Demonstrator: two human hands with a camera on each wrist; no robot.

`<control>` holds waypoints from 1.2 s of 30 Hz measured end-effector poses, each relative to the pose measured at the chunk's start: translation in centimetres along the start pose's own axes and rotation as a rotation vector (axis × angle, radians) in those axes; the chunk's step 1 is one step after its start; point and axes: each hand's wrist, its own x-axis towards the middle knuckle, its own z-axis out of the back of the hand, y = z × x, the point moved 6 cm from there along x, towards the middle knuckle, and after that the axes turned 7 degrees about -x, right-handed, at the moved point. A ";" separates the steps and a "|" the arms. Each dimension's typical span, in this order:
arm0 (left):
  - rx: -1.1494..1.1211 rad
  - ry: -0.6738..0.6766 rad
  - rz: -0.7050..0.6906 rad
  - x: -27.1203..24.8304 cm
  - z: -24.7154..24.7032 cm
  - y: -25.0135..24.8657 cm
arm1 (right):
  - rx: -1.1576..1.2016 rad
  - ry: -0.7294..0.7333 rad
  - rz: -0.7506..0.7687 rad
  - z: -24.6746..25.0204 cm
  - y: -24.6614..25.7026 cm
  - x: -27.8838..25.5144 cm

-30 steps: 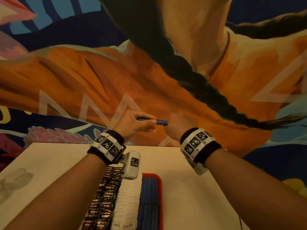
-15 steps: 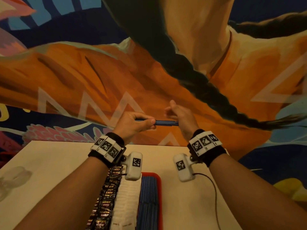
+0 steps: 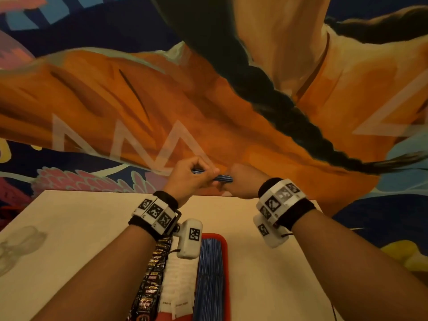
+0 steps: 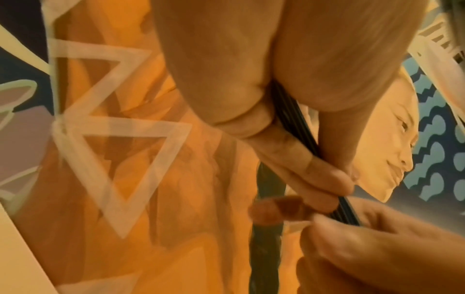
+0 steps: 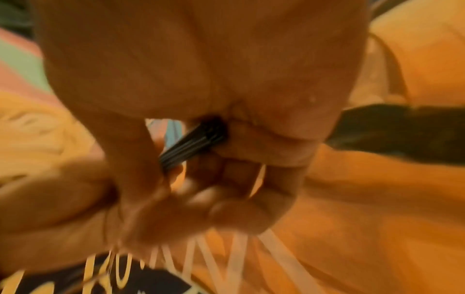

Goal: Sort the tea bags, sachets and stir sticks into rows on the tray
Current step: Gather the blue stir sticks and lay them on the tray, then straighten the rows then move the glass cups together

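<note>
Right hand closes back round the end of the stir sticks it had let go | left hand pinches the other end | bundle above tray far edge | squared up, ready to lay down

Hands: 2, left hand and right hand. Bundle of blue sticks held between them: 1; sticks in it too fine to count. Red tray: 1. Rows on tray: 3, dark packets, white sachets, blue sticks. Table: 1.
</note>
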 end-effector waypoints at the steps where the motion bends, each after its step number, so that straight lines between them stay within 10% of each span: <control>1: -0.021 -0.049 0.016 0.0 0.3 0.5 | -0.061 -0.046 -0.057 -0.2 -0.2 0.2; 11: 0.540 -0.356 0.011 -0.3 3.5 4.1 | -0.262 -0.122 -0.153 -6.1 0.0 0.5; 16: 0.086 -0.462 0.367 -3.3 4.7 9.5 | -0.139 -0.077 -0.234 -10.8 -0.8 0.7; 25: -0.160 -0.286 0.705 -9.6 1.3 19.8 | 0.010 0.117 -0.366 -22.2 -3.4 -0.7; 30: 0.184 -0.184 0.885 -11.1 2.8 25.6 | 0.204 0.381 -0.309 -29.2 -4.6 -2.4; 36: 0.887 0.242 1.076 -12.9 3.6 30.3 | 0.248 0.560 -0.303 -32.9 -8.2 -4.8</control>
